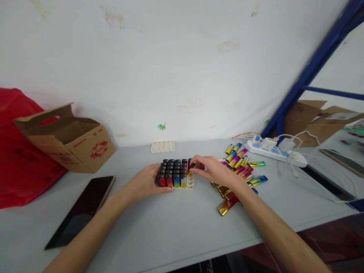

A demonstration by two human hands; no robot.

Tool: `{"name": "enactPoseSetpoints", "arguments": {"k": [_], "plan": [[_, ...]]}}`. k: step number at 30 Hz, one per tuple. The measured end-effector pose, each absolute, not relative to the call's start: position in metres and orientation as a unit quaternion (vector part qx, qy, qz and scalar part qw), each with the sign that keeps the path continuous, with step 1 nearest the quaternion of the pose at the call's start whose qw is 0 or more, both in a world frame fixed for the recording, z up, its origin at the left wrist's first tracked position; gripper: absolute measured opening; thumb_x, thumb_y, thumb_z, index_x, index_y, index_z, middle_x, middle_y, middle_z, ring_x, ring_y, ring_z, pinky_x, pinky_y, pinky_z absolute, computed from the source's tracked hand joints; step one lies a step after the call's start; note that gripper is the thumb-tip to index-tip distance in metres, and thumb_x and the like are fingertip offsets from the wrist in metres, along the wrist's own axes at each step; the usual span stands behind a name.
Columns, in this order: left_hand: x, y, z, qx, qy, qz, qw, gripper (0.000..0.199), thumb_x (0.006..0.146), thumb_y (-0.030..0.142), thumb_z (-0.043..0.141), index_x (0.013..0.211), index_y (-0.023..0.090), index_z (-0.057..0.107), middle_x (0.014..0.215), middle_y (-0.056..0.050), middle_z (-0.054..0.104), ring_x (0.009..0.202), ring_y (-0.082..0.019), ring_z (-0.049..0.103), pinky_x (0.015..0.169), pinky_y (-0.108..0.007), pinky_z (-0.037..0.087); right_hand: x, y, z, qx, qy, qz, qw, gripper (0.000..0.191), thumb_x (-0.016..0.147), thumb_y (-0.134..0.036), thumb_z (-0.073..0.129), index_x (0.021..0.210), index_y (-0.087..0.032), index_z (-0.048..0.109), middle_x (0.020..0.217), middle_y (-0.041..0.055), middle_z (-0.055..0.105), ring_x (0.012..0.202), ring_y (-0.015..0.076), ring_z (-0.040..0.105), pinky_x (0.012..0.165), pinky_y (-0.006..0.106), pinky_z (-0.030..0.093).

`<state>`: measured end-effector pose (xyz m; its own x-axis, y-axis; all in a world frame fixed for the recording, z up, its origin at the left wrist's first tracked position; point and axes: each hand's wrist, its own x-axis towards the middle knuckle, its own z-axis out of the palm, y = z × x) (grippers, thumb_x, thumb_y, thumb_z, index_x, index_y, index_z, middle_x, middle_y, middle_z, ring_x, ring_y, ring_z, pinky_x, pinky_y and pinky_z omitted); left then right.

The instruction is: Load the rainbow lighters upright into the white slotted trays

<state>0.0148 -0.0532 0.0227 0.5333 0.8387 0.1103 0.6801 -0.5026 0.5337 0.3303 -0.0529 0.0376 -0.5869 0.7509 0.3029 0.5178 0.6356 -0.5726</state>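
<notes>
Rows of lighters (173, 171) with black tops and shiny coloured bodies stand upright in a pale tray (190, 185) in the middle of the table. My left hand (148, 179) is closed around the left end of the tray and its lighters, thumb along the front. At the right end, my right hand (211, 167) pinches a lighter (193, 165) by its black top, over the tray's last column. The front cells of that column hold nothing. Fingers partly hide the pinched lighter's body. A heap of loose lighters (235, 159) lies beside and beyond my right forearm.
A second pale tray (163, 146) lies near the wall. To the left are an open cardboard box (85, 146), a red bag (25, 163) and a dark tablet (82, 210). A power strip (277, 152) with white cables and a blue metal frame (305, 72) stand right.
</notes>
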Motion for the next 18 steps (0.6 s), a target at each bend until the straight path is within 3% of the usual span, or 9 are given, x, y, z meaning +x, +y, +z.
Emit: {"name": "enactPoseSetpoints", "arguments": {"k": [3,6,8,11,12,14,16,18], "plan": [[0.016,-0.054,0.024,0.842,0.461,0.172,0.222,0.059,0.078,0.055,0.090,0.125,0.022,0.076,0.127,-0.012,0.082,0.117,-0.037,0.078,0.108,-0.050,0.062,0.329,-0.052,0.035,-0.356,-0.871,0.209,0.265,0.010,0.109,-0.028,0.073,0.118,-0.023,0.074,0.089,0.0015,0.078,0.078,0.0183,0.072,0.075,0.028,0.052],[0.016,-0.053,0.024,0.841,0.462,0.172,0.224,0.060,0.077,0.055,0.090,0.125,0.022,0.076,0.126,-0.012,0.082,0.116,-0.037,0.078,0.108,-0.051,0.062,0.322,-0.054,0.030,-0.370,-0.861,0.204,0.283,0.023,0.106,-0.027,0.077,0.128,-0.024,0.073,0.086,-0.0003,0.077,0.073,0.0171,0.070,0.071,0.027,0.052],[0.015,-0.053,0.023,0.841,0.457,0.176,0.228,0.059,0.077,0.056,0.089,0.126,0.024,0.076,0.127,-0.010,0.082,0.117,-0.036,0.078,0.109,-0.049,0.062,0.321,-0.053,0.028,-0.373,-0.844,0.228,0.310,0.034,0.106,-0.034,0.077,0.138,-0.025,0.070,0.083,-0.0019,0.076,0.070,0.0166,0.069,0.070,0.027,0.053],[0.014,-0.052,0.022,0.843,0.453,0.177,0.230,0.061,0.079,0.059,0.089,0.127,0.024,0.075,0.132,-0.011,0.082,0.121,-0.037,0.077,0.111,-0.048,0.062,0.339,-0.038,0.025,-0.389,-0.803,0.243,0.380,0.039,0.114,-0.047,0.060,0.146,-0.025,0.065,0.089,0.0012,0.079,0.076,0.0184,0.073,0.075,0.030,0.059],[0.014,-0.052,0.022,0.843,0.455,0.175,0.228,0.063,0.078,0.060,0.090,0.127,0.024,0.075,0.133,-0.011,0.081,0.122,-0.038,0.076,0.111,-0.049,0.061,0.350,-0.030,0.022,-0.413,-0.784,0.220,0.408,0.040,0.117,-0.048,0.051,0.146,-0.024,0.065,0.094,0.0041,0.080,0.082,0.0199,0.076,0.080,0.032,0.061],[0.014,-0.051,0.022,0.841,0.462,0.171,0.225,0.064,0.077,0.061,0.091,0.126,0.023,0.076,0.131,-0.012,0.082,0.121,-0.039,0.077,0.111,-0.051,0.061,0.380,-0.012,0.014,-0.490,-0.752,0.093,0.431,0.039,0.115,-0.046,0.050,0.134,-0.021,0.073,0.110,0.0128,0.082,0.103,0.0267,0.078,0.098,0.042,0.061],[0.014,-0.051,0.021,0.842,0.461,0.171,0.223,0.063,0.077,0.062,0.090,0.124,0.023,0.076,0.129,-0.012,0.082,0.120,-0.038,0.077,0.111,-0.050,0.062,0.412,0.004,0.002,-0.577,-0.713,-0.028,0.398,0.036,0.111,-0.042,0.053,0.124,-0.019,0.078,0.126,0.0217,0.078,0.127,0.0363,0.071,0.116,0.055,0.053],[0.013,-0.050,0.020,0.846,0.455,0.173,0.219,0.060,0.077,0.063,0.089,0.122,0.025,0.076,0.127,-0.011,0.082,0.117,-0.037,0.078,0.109,-0.049,0.063,0.438,0.013,-0.009,-0.661,-0.670,-0.080,0.328,0.037,0.108,-0.038,0.057,0.132,-0.017,0.077,0.147,0.0267,0.070,0.146,0.0429,0.059,0.125,0.066,0.043]]}}
